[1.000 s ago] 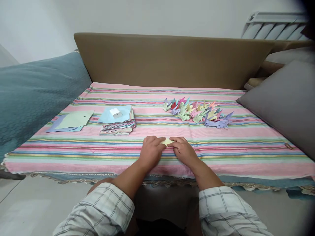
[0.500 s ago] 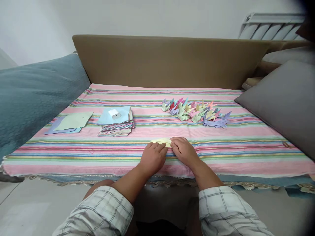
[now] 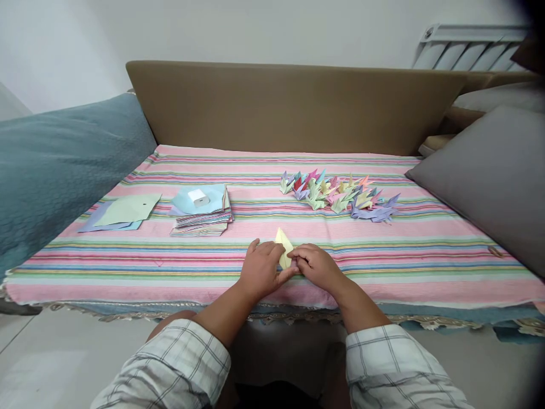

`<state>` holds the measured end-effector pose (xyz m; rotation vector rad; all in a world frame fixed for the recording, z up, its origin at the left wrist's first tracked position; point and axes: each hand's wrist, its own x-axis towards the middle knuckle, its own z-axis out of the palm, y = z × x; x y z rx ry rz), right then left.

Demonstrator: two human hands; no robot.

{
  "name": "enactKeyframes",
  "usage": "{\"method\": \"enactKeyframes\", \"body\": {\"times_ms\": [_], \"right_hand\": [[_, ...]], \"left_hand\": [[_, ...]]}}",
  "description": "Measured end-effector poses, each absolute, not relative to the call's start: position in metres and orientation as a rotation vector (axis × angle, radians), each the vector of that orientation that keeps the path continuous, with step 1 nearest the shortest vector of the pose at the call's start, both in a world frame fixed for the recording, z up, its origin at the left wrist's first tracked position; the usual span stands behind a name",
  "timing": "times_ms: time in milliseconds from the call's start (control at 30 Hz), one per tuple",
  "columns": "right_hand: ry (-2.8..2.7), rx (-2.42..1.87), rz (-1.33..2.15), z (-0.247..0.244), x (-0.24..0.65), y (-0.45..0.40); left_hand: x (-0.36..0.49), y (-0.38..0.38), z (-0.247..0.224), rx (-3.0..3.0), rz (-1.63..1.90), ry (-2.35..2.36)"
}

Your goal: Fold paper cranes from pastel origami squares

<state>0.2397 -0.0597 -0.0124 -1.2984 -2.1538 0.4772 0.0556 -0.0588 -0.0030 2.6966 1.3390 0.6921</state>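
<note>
In the head view, the person's 2 bare hands meet over a pale yellow folded paper point(image 3: 284, 239) at the near middle of a striped cloth point(image 3: 255, 170), the paper's pointed tip aimed away from the body. The left hand point(image 3: 263, 270) comes in from the left, its fingertips on the paper and its thumb spread apart from them, toward the right hand – whether it pinches the paper or only presses it, I cannot tell. The right hand point(image 3: 319, 267) is at the paper's right edge, fingers curled, index fingertip and thumb close together; whether the edge is caught between them is too small to tell. Beyond and to the left, a stack of paper sheets point(image 3: 202, 225) carries a light blue sheet point(image 3: 181, 201) on top, with a small white block point(image 3: 198, 197) resting on it. Farther left lie a few loose sheets point(image 3: 123, 210), overlapping, the uppermost pale green with a dark spot. Beyond the hands and to the right, many folded paper birds point(image 3: 338, 196) sit crowded together – green, pink, yellow, purple – well apart from the yellow paper. A grey cushion point(image 3: 485, 176) leans at the far right, and a brown backrest point(image 3: 293, 108) stands behind the cloth
</note>
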Motion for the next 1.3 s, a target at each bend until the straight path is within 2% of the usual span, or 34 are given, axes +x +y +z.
{"method": "enactKeyframes", "body": {"times_ms": [233, 500, 900, 1300], "right_hand": [[-2.129, -1.205, 0.376, -0.01, 0.237, -0.061], [-2.209, -1.162, 0.211, -0.02, 0.24, -0.057], [-2.18, -1.369, 0.111, -0.019, 0.23, -0.058], [-2.106, -1.469, 0.213, -0.016, 0.221, -0.057]], "left_hand": [[0.057, -0.062, -0.003, 2.688, 0.699, 1.387], [0.039, -0.045, -0.002, 2.797, 0.585, 1.147], [0.035, -0.031, -0.004, 2.723, 0.637, 1.157], [0.037, -0.026, -0.004, 2.648, 0.681, 1.256]]}}
